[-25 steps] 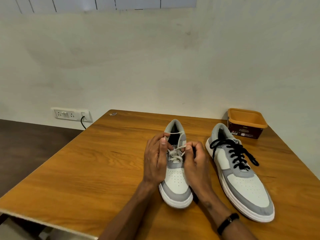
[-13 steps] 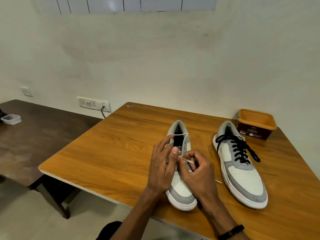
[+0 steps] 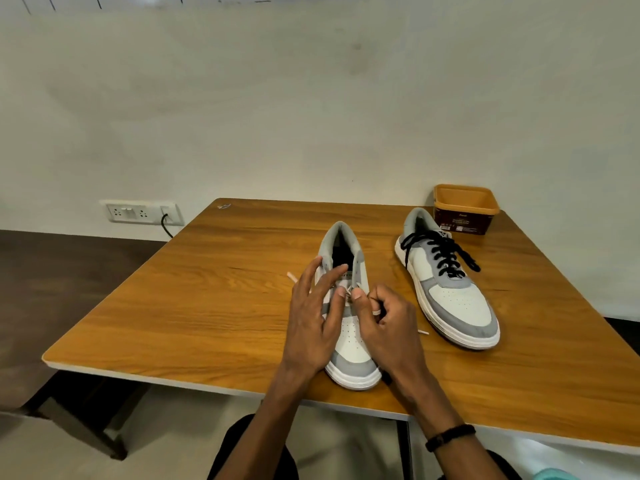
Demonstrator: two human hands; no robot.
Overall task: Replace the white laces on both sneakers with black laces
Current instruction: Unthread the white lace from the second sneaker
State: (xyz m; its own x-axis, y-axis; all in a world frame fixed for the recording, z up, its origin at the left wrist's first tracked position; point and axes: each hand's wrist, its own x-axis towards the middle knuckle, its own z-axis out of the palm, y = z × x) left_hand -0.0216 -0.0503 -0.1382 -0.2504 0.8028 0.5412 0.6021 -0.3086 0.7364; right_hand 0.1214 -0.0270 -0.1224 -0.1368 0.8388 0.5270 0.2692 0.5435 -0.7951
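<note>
The white lace (image 3: 350, 289) remained partly threaded in the near sneaker (image 3: 348, 327), which stood mid-table, toe towards the person. One lace tip (image 3: 292, 276) lay left of the shoe, another (image 3: 423, 332) right of it. The right hand (image 3: 388, 323) pinched the lace at the eyelets, a loop round one finger. The left hand (image 3: 313, 317) rested on the shoe's left side, fingers extended (gripping nothing). The second sneaker (image 3: 450, 282), black-laced, stood to the right, near an orange tub (image 3: 465, 209). Both sat on the wooden table (image 3: 207, 306).
</note>
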